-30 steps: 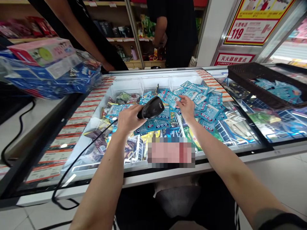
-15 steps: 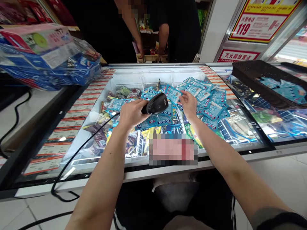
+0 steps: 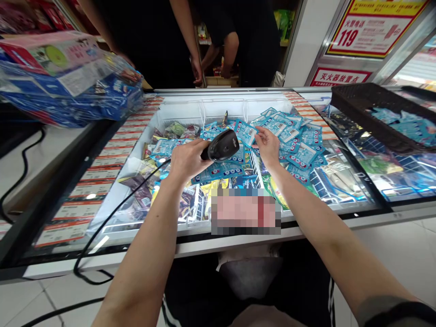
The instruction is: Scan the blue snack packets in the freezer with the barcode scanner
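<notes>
My left hand [image 3: 188,160] is wrapped round a black barcode scanner [image 3: 223,145], whose head points right and whose cable trails down to the left. My right hand [image 3: 268,144] is closed on the edge of a blue packet [image 3: 245,132], pinched between thumb and fingers. A printed label on that packet faces up, just right of the scanner head. Right of my right hand lies a heap of similar blue packets [image 3: 303,154]. More blue packets [image 3: 218,170] are spread beneath the scanner, partly hidden by it and by my left hand.
Below is a glass-topped freezer [image 3: 238,245] with bagged goods inside. A dark basket [image 3: 350,111] holding blue packets rests at the right. Plastic-wrapped boxes [image 3: 68,86] are stacked at the left. Two people in black [image 3: 235,27] stand beyond the far edge. The scanner cable [image 3: 126,195] crosses the glass.
Both my hands stay almost where they were, with the scanner and packet still held. Behind the freezer, the two people have shifted their arms and bodies slightly.
</notes>
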A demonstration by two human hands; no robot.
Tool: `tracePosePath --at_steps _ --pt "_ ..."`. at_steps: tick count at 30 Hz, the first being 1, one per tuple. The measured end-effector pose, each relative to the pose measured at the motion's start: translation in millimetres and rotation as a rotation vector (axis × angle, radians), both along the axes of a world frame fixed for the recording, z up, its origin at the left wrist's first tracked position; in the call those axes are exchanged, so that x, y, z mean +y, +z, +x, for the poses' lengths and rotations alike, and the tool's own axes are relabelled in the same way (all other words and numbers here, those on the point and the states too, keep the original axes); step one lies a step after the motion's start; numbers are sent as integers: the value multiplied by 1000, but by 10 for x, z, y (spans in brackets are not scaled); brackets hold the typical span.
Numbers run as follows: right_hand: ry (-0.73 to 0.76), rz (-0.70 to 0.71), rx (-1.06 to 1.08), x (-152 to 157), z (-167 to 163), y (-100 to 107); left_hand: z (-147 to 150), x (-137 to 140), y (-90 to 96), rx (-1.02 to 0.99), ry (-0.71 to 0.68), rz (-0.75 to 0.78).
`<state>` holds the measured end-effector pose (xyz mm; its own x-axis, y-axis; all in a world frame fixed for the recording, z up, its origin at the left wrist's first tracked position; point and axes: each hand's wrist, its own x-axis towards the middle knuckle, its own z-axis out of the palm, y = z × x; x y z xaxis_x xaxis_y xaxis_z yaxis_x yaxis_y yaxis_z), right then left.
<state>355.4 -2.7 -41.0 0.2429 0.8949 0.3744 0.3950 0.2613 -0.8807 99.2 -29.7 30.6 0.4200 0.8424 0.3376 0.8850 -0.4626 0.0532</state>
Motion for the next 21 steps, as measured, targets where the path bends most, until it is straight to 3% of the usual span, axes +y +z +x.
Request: tracePosePath --at_steps 16,21 --pt "-2 9 -27 6 17 -19 2 6 -12 -18 -51 40" --pt "-6 93 19 44 27 -58 0 13 -21 -11 -65 69"
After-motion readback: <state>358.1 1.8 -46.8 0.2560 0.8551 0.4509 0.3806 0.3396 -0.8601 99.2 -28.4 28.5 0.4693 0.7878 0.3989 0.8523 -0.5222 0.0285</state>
